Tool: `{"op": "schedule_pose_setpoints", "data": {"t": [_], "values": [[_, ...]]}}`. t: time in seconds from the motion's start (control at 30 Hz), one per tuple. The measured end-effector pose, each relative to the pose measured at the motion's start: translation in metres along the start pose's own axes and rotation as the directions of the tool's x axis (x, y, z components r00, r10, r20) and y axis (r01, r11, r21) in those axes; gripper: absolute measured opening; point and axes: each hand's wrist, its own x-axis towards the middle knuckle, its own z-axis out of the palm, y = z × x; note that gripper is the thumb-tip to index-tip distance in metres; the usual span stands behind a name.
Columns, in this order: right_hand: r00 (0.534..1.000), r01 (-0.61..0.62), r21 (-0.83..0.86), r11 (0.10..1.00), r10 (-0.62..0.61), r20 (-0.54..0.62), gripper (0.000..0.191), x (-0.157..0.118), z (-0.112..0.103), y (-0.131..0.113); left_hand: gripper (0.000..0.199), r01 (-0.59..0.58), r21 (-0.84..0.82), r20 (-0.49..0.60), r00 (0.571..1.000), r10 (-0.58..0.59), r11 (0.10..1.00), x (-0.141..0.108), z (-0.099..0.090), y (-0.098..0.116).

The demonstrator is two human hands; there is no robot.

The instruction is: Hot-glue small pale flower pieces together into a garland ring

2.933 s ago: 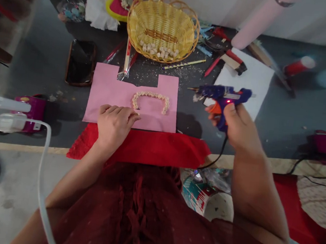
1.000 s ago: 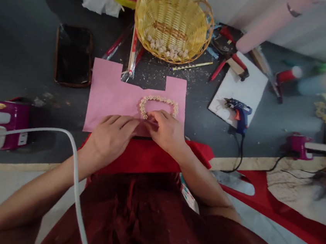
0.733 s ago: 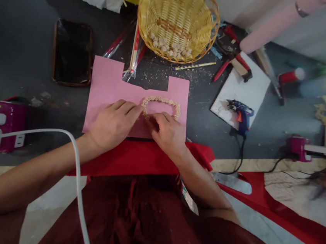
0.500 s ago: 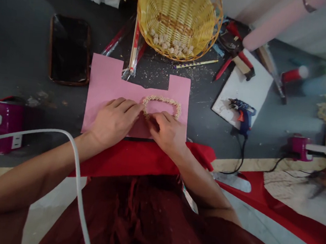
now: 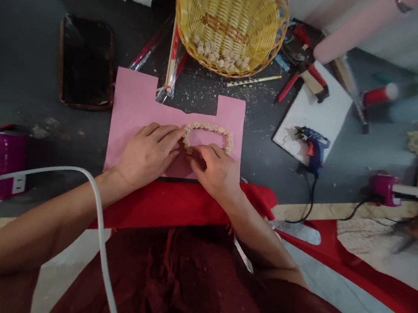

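On one pink sheet (image 5: 132, 101), one knobbly strip (image 5: 209, 127), two hands (image 5: 148, 154) (image 5: 217, 173)

Pale cream, knobbly strip (image 5: 208, 126), bent into a wide, rounded outline; lies on right half of pink sheet (image 5: 168, 116). Far side and both ends visible; near side partly covered, closure unclear. Sheet flat on dark counter (image 5: 257, 146); broad, squarish notch cut into far edge, near edge partly hidden.

L hand (image 5: 149, 154) palm-down, R hand (image 5: 215, 171) curled, forearms (image 5: 66, 214) fwd
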Motion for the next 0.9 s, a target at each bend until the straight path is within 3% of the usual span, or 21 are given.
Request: {"op": "schedule_pose_setpoints", "data": {"t": [0.73, 0.9], "values": [[0.999, 0.017, -0.037, 0.999, -0.018, -0.036, 0.021, -0.0007, 0.0018, 0.0003, 0.042, -0.022, 0.040, 0.014, 1.000, 0.022, 0.999, 0.0007, -0.0010, 0.0008], [0.999, 0.014, -0.024, 1.000, -0.015, -0.040, 0.019, -0.0014, 0.0008, 0.0005, 0.035, -0.054, 0.094, -0.053, 0.997, 0.060, 0.994, -0.0019, 0.0002, 0.0010]]}}
